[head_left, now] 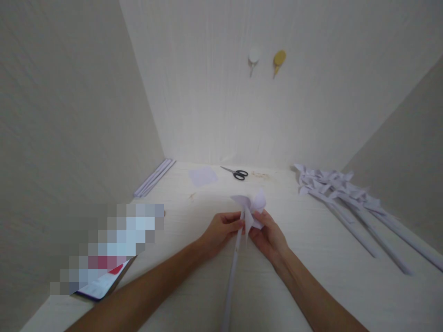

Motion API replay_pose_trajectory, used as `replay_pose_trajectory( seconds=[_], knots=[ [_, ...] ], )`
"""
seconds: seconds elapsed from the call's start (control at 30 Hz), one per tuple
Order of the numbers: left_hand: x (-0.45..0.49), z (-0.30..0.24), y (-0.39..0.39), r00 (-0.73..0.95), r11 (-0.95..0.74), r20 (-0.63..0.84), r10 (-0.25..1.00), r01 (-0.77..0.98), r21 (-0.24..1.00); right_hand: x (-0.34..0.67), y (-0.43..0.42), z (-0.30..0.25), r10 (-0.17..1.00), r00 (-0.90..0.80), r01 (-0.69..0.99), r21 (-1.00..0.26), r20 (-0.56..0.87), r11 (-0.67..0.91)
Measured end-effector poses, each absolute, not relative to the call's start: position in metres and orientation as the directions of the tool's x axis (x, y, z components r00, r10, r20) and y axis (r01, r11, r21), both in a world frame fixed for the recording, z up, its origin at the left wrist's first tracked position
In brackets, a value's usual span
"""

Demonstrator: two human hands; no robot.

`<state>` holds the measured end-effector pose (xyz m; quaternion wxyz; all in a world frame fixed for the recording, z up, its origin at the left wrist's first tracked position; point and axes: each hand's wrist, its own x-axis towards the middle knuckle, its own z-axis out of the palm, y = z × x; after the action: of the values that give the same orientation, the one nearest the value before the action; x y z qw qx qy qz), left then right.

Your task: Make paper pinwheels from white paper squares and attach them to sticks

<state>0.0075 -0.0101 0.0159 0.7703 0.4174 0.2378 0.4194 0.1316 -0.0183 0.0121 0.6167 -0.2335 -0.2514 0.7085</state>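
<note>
White hook (pixel 254 56) beside yellow hook (pixel 279 58)

Two hands (pixel 221 232) (pixel 270 234), one held pinwheel (pixel 248 217), two hooks (pixel 254 56) (pixel 279 58), one scissors (pixel 236 173).

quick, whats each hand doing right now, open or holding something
Left hand: closed, pinching the paper stick near its top.
Right hand: closed, holding the paper pinwheel at its blades.

Pinwheel (pixel 248 216), stick (pixel 231 281): lilac-white. Scissor handles (pixel 240 174): black. Left hook (pixel 254 56): white; right hook (pixel 279 57): yellow.
</note>
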Motion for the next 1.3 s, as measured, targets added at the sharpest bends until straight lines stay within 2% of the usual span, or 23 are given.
replay_pose_trajectory(
  seconds=[0.3,0.6,1.3],
  knots=[
    [0.0078,0.0176,-0.0105,0.522,0.312,-0.054,0.851,-0.421,0.852,0.1310,-0.0172,0.0112,0.991,-0.135,-0.761,-0.639,-0.010,-0.110],
    [0.0074,0.0163,-0.0105,0.521,0.294,-0.047,0.852,-0.403,0.867,0.1314,-0.0160,0.0112,0.992,-0.116,-0.757,-0.642,-0.055,-0.124],
    [0.0074,0.0177,-0.0117,0.527,0.268,-0.021,0.849,-0.397,0.878,0.1293,-0.0176,0.0135,0.992,-0.112,-0.766,-0.631,-0.053,-0.120]
  ],
)
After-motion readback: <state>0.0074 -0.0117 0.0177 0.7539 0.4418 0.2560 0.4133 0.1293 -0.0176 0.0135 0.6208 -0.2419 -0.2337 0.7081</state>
